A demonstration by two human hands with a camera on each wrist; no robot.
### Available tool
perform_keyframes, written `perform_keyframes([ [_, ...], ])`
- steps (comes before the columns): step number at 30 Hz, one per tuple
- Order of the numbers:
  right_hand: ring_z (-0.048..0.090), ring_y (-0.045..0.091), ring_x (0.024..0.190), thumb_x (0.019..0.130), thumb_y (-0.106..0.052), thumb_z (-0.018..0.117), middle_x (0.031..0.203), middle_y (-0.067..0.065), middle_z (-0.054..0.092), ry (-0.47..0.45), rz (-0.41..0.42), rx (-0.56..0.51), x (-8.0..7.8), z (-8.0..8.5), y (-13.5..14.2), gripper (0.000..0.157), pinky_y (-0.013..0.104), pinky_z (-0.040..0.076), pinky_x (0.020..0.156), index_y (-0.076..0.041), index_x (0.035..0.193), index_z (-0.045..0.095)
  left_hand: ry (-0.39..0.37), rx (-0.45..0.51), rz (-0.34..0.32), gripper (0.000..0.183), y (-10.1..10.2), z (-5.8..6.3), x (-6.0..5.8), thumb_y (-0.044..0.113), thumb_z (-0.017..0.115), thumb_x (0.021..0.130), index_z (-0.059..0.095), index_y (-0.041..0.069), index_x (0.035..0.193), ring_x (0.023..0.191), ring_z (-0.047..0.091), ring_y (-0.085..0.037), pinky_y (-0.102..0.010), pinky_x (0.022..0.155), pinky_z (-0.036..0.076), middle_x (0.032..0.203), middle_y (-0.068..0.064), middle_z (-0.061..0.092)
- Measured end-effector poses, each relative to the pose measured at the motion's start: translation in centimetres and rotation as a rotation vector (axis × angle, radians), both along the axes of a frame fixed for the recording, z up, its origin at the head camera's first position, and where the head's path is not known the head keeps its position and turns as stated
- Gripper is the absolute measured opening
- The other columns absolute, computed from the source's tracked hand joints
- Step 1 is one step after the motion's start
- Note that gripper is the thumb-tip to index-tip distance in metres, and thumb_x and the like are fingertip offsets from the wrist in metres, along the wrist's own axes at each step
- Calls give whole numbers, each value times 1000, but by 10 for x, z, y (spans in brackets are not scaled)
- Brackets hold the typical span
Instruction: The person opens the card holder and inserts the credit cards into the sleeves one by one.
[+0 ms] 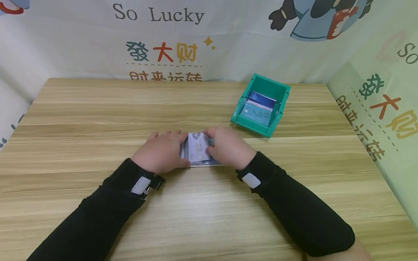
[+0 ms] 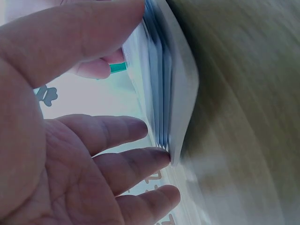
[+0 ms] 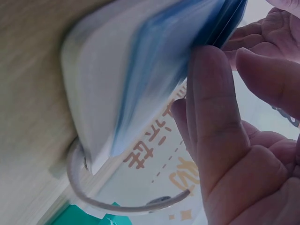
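An open card holder (image 1: 213,164) with clear sleeve pages lies on the table between both hands. On top of it is a white printed card (image 1: 198,150), slightly tilted. My left hand (image 1: 160,152) holds the holder's left side, thumb at the near edge and fingers at the far edge; the left wrist view shows its stacked pages (image 2: 161,93). At the card's right side, my right hand (image 1: 228,148) holds the card with forefinger and thumb, partly covering it. In the right wrist view, bluish sleeves (image 3: 159,70) run up beside the fingers, and a white strap (image 3: 101,205) with a snap curves out.
A green tray (image 1: 237,121) stands at the back right of the wooden table (image 1: 98,108). Inside lie a blue VIP card (image 1: 256,113) and other cards. A printed white cloth (image 1: 238,50) hangs along the back and sides.
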State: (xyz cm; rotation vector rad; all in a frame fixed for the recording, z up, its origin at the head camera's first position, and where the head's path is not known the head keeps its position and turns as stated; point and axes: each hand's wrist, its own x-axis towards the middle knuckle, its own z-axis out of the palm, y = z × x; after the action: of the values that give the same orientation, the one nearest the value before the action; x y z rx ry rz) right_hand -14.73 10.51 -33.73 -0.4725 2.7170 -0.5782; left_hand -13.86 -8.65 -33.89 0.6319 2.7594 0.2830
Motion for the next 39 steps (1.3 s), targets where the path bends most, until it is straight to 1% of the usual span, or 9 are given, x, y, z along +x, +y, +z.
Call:
perform_keyframes([
  [11, 50, 10, 92, 92, -18, 59, 127, 2, 56, -6, 38, -41, 4, 1, -1, 44, 29, 46, 85, -9, 134, 51, 5, 9, -10, 84, -1, 0, 0, 43, 75, 75, 39, 4, 141, 128, 29, -35, -62, 103, 18, 142, -16, 39],
  [22, 50, 8, 96, 94, -19, 56, 125, 2, 58, -26, 54, -93, 7, 1, -3, 38, 32, 45, 91, -9, 131, 54, -10, 16, -4, 83, -1, -1, 1, 42, 74, 76, 39, 4, 141, 129, 27, -35, -62, 104, 16, 143, -17, 38],
  [26, 50, 8, 94, 94, -18, 57, 125, 0, 58, -39, 72, -115, 7, 0, -2, 36, 30, 45, 88, -11, 129, 56, -5, 12, -7, 83, 0, -1, 1, 43, 74, 76, 39, 4, 141, 128, 29, -34, -62, 103, 16, 142, -17, 39],
  [31, 53, 6, 90, 94, -16, 57, 124, 0, 58, -69, 97, -173, 7, 0, -1, 35, 28, 48, 81, -11, 128, 57, 7, 8, -11, 83, 0, -1, 0, 44, 74, 76, 39, 3, 140, 127, 31, -33, -62, 103, 17, 142, -16, 40],
  [35, 55, 6, 89, 94, -15, 56, 124, 1, 58, -99, 106, -220, 7, 0, -1, 36, 26, 49, 78, -11, 130, 55, 10, 5, -8, 84, -1, -1, 0, 45, 73, 76, 39, 3, 141, 128, 31, -33, -62, 104, 17, 142, -17, 39],
  [39, 55, 5, 90, 94, -15, 56, 124, 0, 57, -97, 120, -236, 8, -1, -2, 40, 25, 49, 77, -10, 133, 51, 6, 3, -2, 85, -1, -1, 1, 45, 73, 77, 38, 2, 141, 128, 30, -32, -63, 104, 16, 142, -18, 38],
])
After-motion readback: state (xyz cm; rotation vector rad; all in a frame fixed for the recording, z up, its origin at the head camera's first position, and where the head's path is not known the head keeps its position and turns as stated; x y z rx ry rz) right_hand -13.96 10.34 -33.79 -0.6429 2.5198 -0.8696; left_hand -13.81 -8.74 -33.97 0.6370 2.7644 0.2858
